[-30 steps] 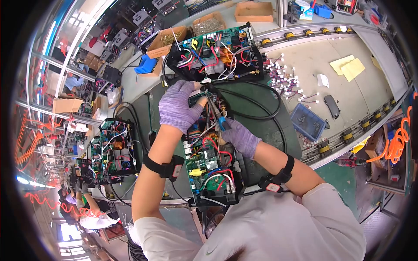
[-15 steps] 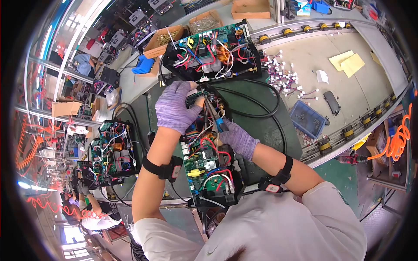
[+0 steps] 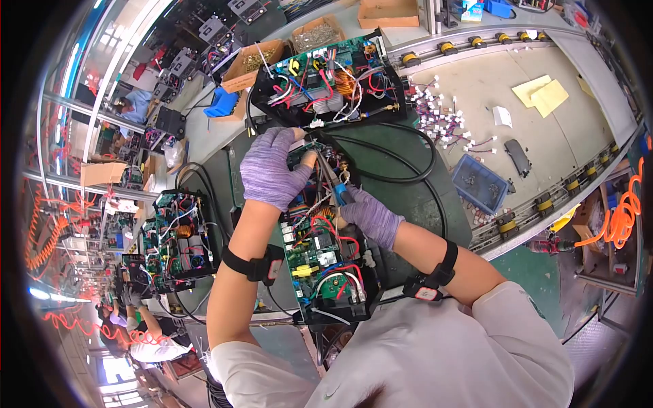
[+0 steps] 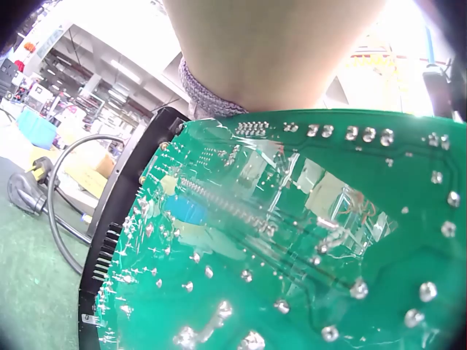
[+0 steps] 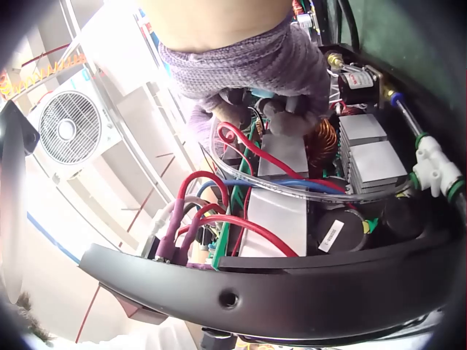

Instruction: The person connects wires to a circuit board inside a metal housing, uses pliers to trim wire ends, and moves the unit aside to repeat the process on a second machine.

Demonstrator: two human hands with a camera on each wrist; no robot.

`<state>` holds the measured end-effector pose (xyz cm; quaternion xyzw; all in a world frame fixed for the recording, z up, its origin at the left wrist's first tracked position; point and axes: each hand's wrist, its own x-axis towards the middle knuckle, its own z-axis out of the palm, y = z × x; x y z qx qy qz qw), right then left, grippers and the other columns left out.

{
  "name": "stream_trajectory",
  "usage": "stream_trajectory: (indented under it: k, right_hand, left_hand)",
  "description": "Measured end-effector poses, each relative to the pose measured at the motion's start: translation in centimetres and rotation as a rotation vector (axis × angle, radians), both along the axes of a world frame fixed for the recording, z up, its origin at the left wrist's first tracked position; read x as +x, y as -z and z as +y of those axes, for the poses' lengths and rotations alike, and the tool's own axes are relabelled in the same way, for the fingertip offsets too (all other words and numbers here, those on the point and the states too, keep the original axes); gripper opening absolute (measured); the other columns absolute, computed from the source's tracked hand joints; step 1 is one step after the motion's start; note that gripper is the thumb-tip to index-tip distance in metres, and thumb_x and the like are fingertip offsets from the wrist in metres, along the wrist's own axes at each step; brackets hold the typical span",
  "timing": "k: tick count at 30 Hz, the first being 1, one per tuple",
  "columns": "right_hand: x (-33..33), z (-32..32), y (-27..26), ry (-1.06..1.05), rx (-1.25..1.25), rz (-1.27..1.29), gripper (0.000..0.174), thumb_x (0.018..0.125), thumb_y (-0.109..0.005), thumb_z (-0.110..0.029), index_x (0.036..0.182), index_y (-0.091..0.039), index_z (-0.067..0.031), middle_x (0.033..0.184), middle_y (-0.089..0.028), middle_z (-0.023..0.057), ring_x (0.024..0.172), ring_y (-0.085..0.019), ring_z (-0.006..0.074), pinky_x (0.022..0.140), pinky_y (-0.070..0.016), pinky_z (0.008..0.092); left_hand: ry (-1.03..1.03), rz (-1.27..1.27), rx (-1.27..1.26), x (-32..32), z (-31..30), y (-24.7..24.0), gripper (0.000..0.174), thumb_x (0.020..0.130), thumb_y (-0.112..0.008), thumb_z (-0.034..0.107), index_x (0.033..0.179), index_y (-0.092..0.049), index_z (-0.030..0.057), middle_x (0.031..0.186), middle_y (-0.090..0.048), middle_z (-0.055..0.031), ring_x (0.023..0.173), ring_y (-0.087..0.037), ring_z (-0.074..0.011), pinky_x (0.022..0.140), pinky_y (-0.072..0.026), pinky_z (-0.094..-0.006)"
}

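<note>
At the near end of the open unit [image 3: 320, 255], its black end wall [image 5: 255, 295] and thick red lead [image 5: 252, 222] stand closest to the body. Farther up its right side, the right hand [image 3: 373, 216] grips a blue-handled tool [image 3: 341, 194], seemingly long-nosed pliers. The tool's long axis slants away and leftward across the open unit, close to the unit's own lengthwise run, its tip among the wiring toward the far end. Over that end's left side lies the left hand [image 3: 273, 170], thumb just beside the tip; whether it pinches anything I cannot tell. The relation to judge by seems this: left thumb nearer the tip, right hand nearer the body. Beyond the far end sits a second open unit [image 3: 343, 85], set crosswise.
</note>
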<state>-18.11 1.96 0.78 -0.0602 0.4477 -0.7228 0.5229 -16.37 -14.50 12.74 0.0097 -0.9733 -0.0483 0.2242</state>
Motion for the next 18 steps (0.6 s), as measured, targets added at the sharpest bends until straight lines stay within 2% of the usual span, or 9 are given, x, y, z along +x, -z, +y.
stream_trajectory:
  k: [12, 15, 18]
  right_hand:
    - [0.23, -0.09, -0.21, 0.026, 0.001, -0.015, 0.049, 0.077, -0.062, -0.009, 0.124, -0.051, -0.0041, 0.076, -0.058, 0.0064, 0.057, -0.054, 0.0154, 0.047, -0.0458, 0.0298]
    - [-0.24, -0.06, 0.2, -0.042, -0.004, 0.04, 0.047, 0.078, -0.061, -0.01, 0.124, -0.051, -0.0033, 0.077, -0.058, 0.0067, 0.058, -0.054, 0.016, 0.048, -0.0458, 0.0308]
    - [-0.12, 0.04, -0.32, 0.004, 0.017, 0.044, 0.047, 0.077, -0.062, -0.009, 0.122, -0.052, -0.0032, 0.076, -0.058, 0.007, 0.058, -0.054, 0.0168, 0.049, -0.0456, 0.0314]
  left_hand:
    - [0.006, 0.003, 0.011, 0.01, 0.06, -0.08, 0.037, 0.069, -0.078, 0.025, 0.101, -0.066, 0.0118, 0.099, -0.066, -0.0108, 0.093, -0.063, -0.0325, 0.081, -0.052, -0.0418]
    - [0.006, 0.01, 0.013, -0.01, 0.07, 0.0, 0.037, 0.069, -0.078, 0.024, 0.101, -0.066, 0.0117, 0.099, -0.066, -0.0109, 0.093, -0.063, -0.0326, 0.081, -0.0521, -0.0417]
    - [0.018, 0.026, -0.004, -0.06, -0.02, 0.07, 0.036, 0.069, -0.079, 0.023, 0.101, -0.066, 0.0109, 0.096, -0.066, -0.0108, 0.09, -0.064, -0.0318, 0.079, -0.0527, -0.0405]
